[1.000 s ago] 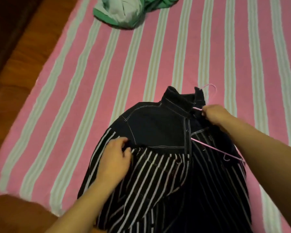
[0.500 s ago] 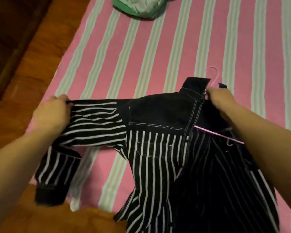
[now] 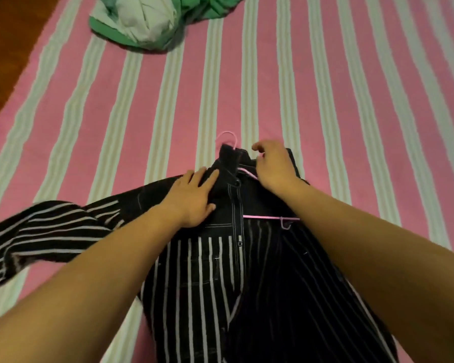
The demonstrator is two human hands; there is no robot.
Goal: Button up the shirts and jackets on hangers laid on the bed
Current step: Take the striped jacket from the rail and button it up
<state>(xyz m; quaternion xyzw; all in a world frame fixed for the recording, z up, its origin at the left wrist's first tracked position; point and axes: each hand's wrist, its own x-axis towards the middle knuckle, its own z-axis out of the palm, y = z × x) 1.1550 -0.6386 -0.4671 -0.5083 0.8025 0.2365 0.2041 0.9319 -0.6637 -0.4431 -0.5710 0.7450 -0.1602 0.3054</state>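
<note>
Now my left hand (image 3: 194, 197) flat on jacket (image 3: 215, 271), right hand (image 3: 275, 163) pinching collar; hanger (image 3: 268, 218) may slip, skewing placket.

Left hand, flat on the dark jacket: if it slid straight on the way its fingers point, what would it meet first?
Probably the jacket's raised black collar, just past the fingertips of the left hand, then the pink wire hanger's hook. Depth is uncertain.

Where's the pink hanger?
In the head view, the pink hanger sits inside the striped jacket at centre, its hook poking out past the collar, just left of the right hand.
</note>
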